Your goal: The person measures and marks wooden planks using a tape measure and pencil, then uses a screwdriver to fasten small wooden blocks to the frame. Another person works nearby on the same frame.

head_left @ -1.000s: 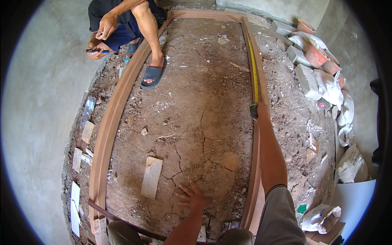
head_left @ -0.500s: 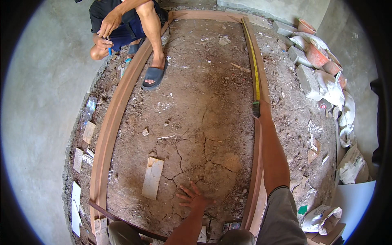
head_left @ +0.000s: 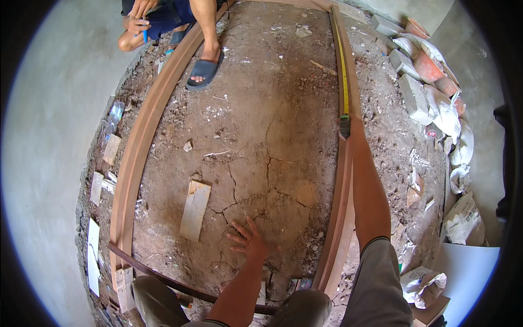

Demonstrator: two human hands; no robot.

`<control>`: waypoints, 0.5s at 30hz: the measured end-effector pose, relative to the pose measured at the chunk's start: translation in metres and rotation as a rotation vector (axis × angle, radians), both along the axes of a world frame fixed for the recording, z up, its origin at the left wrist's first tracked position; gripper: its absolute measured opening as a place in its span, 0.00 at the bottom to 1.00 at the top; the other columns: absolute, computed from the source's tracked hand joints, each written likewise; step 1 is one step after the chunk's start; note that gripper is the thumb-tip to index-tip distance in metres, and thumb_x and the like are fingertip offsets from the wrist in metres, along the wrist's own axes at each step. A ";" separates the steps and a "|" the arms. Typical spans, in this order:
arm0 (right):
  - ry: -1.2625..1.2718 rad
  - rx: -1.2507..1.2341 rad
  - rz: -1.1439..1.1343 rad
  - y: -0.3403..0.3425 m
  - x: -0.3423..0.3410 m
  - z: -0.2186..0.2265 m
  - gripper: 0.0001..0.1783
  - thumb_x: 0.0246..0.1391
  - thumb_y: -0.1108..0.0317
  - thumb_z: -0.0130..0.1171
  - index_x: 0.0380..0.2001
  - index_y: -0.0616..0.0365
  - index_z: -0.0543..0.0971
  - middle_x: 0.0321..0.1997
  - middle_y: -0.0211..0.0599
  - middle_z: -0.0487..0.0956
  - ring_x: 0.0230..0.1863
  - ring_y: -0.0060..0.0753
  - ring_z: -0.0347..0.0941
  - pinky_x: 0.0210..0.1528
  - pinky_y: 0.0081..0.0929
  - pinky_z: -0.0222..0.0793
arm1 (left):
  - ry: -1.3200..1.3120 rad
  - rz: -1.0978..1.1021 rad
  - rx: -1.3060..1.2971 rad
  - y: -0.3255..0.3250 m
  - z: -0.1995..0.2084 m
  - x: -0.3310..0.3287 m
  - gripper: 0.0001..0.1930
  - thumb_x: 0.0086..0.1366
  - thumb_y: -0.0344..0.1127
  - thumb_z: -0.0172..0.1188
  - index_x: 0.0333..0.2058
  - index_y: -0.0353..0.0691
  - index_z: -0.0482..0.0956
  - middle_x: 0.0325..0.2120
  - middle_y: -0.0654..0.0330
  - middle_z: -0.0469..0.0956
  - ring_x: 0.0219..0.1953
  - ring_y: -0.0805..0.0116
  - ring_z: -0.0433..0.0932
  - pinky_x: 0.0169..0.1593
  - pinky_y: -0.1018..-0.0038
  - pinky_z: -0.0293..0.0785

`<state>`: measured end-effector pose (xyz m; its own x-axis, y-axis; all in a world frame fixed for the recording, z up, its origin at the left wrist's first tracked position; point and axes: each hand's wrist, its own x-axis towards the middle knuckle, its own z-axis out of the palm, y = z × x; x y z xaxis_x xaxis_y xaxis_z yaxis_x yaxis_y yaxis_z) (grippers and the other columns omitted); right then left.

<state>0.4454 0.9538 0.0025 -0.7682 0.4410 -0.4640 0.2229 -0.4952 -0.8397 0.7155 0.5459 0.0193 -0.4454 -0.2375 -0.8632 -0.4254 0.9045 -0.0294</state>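
A single head view is given, looking down at cracked, dry earth enclosed by a long wooden door frame (head_left: 143, 136) laid flat on the ground.

Containers are seen only at about two o'clock, where terracotta pots (head_left: 428, 64) are piled with grey blocks (head_left: 414, 98) and crumpled white sacks (head_left: 447, 117); what is inside them cannot be told.

A yellow tape measure (head_left: 343, 76) is stretched along the right rail of the frame. Its long axis runs from about one o'clock down toward the centre right, and its dark case end (head_left: 345, 126) points toward the viewer. The right hand (head_left: 354, 126) is placed at that case end, at about two o'clock from the centre, with the forearm reaching up from five o'clock. The right fingers are hidden behind the wrist and the case, so whether they are closed cannot be told.

The left hand (head_left: 249, 240) is pressed flat on the soil at about six o'clock, fingers spread apart, nothing held. A pale wooden offcut (head_left: 195, 210) lies near it, toward nine o'clock.

At eleven o'clock another person is crouched, one foot in a dark sandal (head_left: 204, 71) set just inside the left rail. A small blue object (head_left: 145, 36) is held in that person's hand.
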 end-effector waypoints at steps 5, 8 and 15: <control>-0.194 0.549 -0.059 -0.008 0.003 0.008 0.19 0.65 0.57 0.51 0.34 0.63 0.83 0.29 0.50 0.82 0.27 0.43 0.81 0.29 0.43 0.72 | 0.016 0.046 0.045 -0.007 -0.005 0.000 0.83 0.43 0.62 0.83 0.74 0.61 0.14 0.70 0.41 0.01 0.70 0.24 0.05 0.67 0.20 0.29; -0.267 0.865 0.046 -0.014 0.024 0.011 0.22 0.62 0.55 0.52 0.37 0.65 0.85 0.34 0.55 0.84 0.34 0.47 0.84 0.37 0.44 0.74 | 0.036 0.077 0.064 -0.009 -0.005 0.003 0.83 0.42 0.62 0.83 0.74 0.62 0.14 0.70 0.41 0.02 0.70 0.24 0.04 0.66 0.19 0.28; 0.042 0.665 0.065 -0.066 0.097 0.040 0.14 0.65 0.61 0.54 0.35 0.58 0.82 0.24 0.34 0.79 0.22 0.29 0.75 0.23 0.28 0.71 | 0.046 0.059 0.116 -0.015 0.000 0.003 0.83 0.44 0.61 0.83 0.73 0.63 0.12 0.69 0.44 -0.01 0.69 0.27 0.01 0.67 0.20 0.25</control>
